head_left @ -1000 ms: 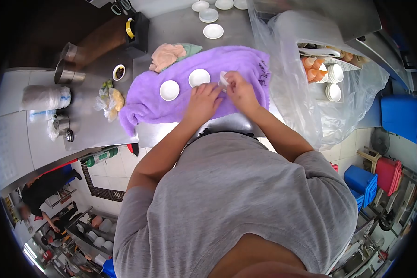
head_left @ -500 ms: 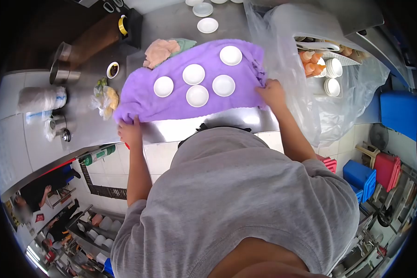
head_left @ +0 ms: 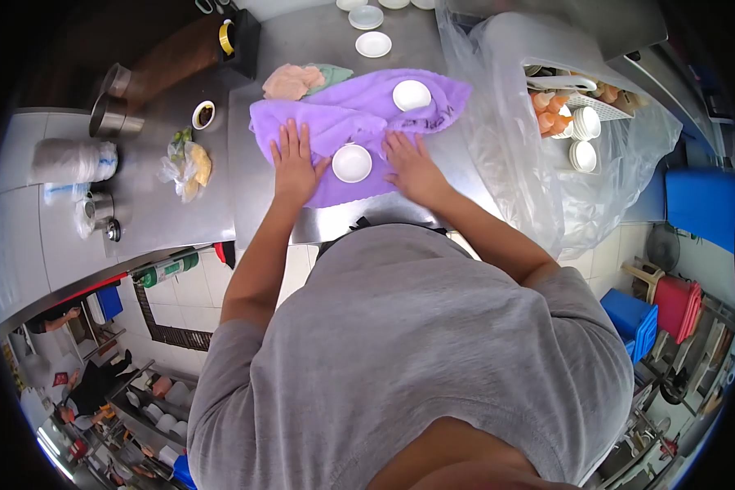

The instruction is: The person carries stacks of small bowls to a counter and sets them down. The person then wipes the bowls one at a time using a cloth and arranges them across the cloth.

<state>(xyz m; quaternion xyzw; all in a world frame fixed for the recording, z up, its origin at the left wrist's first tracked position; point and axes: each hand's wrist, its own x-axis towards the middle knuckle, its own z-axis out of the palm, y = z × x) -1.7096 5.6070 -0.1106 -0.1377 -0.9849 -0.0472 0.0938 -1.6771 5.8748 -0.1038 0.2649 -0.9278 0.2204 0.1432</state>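
A purple towel [head_left: 343, 118] lies on the steel counter with its left and right edges folded inward. My left hand [head_left: 297, 167] presses flat on its left fold, fingers spread. On the right fold my right hand [head_left: 412, 167] rests, fingers apart and holding nothing. Between the two hands a small white dish [head_left: 352, 163] sits on the towel. Another white dish [head_left: 412, 95] shows at the towel's upper right, near dark lettering. Other dishes on the towel are hidden, apparently under the folds.
Behind the towel are peach and green cloths [head_left: 294, 82] and more white dishes [head_left: 373, 44]. To the left stand a dish of dark sauce [head_left: 204, 114] and a plastic bag of food [head_left: 194, 170]. At right, clear plastic sheeting [head_left: 539, 188] surrounds a crate with stacked white bowls [head_left: 582, 155].
Both hands have moved inward from the towel's lower corners, folding its sides over. They have let go of the edges and lie flat. Several dishes have gone from sight.
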